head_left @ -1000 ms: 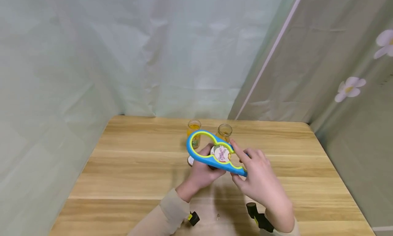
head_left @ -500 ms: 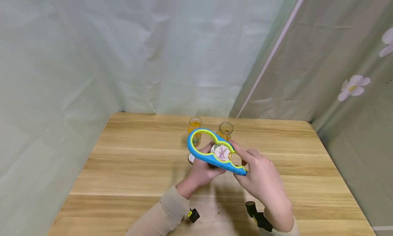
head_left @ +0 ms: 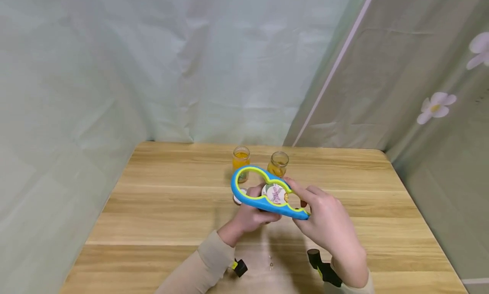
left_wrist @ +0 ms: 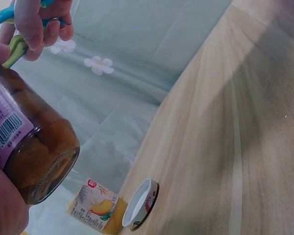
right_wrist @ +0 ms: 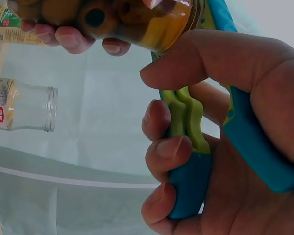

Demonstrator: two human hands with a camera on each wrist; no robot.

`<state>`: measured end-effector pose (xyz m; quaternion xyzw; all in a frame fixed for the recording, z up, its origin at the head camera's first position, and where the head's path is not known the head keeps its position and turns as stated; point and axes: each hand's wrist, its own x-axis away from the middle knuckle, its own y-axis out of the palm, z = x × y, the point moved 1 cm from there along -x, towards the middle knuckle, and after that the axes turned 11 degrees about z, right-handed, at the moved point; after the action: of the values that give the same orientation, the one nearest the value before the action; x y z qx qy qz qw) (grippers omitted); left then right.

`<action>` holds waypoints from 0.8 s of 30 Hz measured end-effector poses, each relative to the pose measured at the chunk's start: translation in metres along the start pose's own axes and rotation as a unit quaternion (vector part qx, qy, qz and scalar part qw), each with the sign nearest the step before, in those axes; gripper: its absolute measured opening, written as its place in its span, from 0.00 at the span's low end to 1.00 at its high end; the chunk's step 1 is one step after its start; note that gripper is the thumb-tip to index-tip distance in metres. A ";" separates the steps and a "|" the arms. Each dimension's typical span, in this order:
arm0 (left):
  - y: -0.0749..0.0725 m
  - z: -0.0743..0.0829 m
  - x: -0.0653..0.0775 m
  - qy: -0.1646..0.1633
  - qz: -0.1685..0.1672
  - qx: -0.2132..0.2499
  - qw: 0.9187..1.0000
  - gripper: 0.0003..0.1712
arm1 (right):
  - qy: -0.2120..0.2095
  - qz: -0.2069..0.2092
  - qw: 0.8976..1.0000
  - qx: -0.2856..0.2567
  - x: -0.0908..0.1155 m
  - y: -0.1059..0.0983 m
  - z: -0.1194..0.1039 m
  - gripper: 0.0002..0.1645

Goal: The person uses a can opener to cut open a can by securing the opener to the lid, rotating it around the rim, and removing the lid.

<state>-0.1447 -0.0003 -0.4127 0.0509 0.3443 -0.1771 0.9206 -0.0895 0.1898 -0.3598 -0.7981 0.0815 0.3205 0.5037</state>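
Observation:
My left hand (head_left: 248, 216) grips a glass jar (left_wrist: 46, 139) with a pink-purple label and dark round pieces inside, holding it tilted above the table. The jar's printed lid (head_left: 273, 193) shows through the second ring of a blue and lime-green jar opener (head_left: 263, 203). The opener's toothed edges lie around this lid, and its larger ring is unfilled. My right hand (head_left: 330, 224) grips the opener's two handles, fingers curled around one and the palm against the other. In the right wrist view, the thumb (right_wrist: 174, 63) lies right at the jar's neck.
Two lidless glass jars with orange-yellow contents, a left jar (head_left: 240, 159) and a right jar (head_left: 278, 161), stand behind my hands on the wooden table (head_left: 164, 213). A loose white lid (left_wrist: 141, 204) lies near them. Curtains hang beyond the table's back edge.
The opener's larger end has dipped slightly around the lid. My right fingers have drawn a little further round the handles. My left hand still holds the jar in nearly the same place.

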 end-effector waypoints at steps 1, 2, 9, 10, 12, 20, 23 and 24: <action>0.000 -0.004 0.001 0.003 -0.003 0.002 1.000 0.29 | -0.004 0.000 1.000 0.000 0.000 0.000 0.000 0.48; -0.001 -0.007 0.002 0.006 -0.007 0.002 1.000 0.29 | -0.008 0.000 1.000 0.000 0.000 0.000 0.001 0.47; -0.004 -0.033 0.014 -0.025 -0.039 -0.010 0.999 0.33 | -0.031 -0.004 1.000 0.004 -0.001 -0.002 0.002 0.48; -0.005 -0.034 0.015 -0.027 -0.044 -0.013 0.999 0.34 | -0.034 -0.005 0.999 0.005 -0.002 -0.003 0.002 0.48; -0.006 -0.035 0.017 -0.031 -0.051 -0.021 0.998 0.35 | -0.040 -0.004 0.999 0.004 -0.002 -0.003 0.002 0.48; -0.009 -0.036 0.018 -0.043 -0.062 -0.029 0.997 0.36 | -0.049 0.001 0.999 0.003 -0.002 -0.003 0.004 0.48; -0.009 -0.038 0.019 -0.049 -0.064 -0.028 0.996 0.36 | -0.049 0.000 0.999 0.003 -0.001 -0.004 0.004 0.48; -0.009 -0.038 0.019 -0.049 -0.065 -0.027 0.996 0.36 | -0.048 0.000 0.999 0.004 -0.001 -0.004 0.003 0.48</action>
<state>-0.1583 -0.0056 -0.4539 -0.0051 0.3061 -0.2293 0.9240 -0.0900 0.1943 -0.3575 -0.7796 0.0586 0.3583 0.5102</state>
